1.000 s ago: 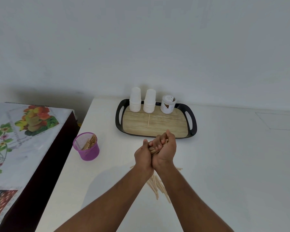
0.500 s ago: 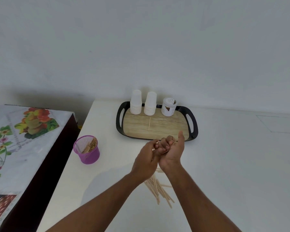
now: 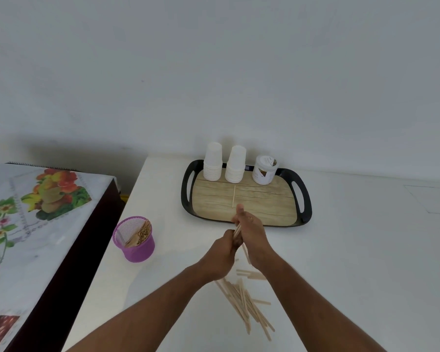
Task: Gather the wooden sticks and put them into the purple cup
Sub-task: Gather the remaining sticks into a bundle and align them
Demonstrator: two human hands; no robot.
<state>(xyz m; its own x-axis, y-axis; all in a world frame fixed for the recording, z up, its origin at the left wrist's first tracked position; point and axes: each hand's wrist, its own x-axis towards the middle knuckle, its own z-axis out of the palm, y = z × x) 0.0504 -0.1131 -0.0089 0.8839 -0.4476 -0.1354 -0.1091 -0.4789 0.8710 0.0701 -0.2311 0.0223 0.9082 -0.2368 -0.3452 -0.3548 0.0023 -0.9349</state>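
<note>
A bundle of wooden sticks (image 3: 237, 229) stands nearly upright between my two hands over the white table. My left hand (image 3: 221, 252) grips the bundle from the left, and my right hand (image 3: 252, 237) holds it from the right with the thumb up. More loose wooden sticks (image 3: 244, 301) lie in a heap on the table below my wrists. The purple mesh cup (image 3: 135, 240) stands to the left near the table's edge with several sticks inside it.
A black tray with a wood-look floor (image 3: 264, 204) sits behind my hands, carrying two stacks of white cups (image 3: 235, 163), a white jar (image 3: 264, 170) and one stick (image 3: 233, 196). A lower table with a fruit-print cloth (image 3: 36, 212) stands at the left.
My hands have turned the bundle from lying across my palms to standing nearly upright. The view has shifted slightly, and more of the loose heap shows below my wrists.
</note>
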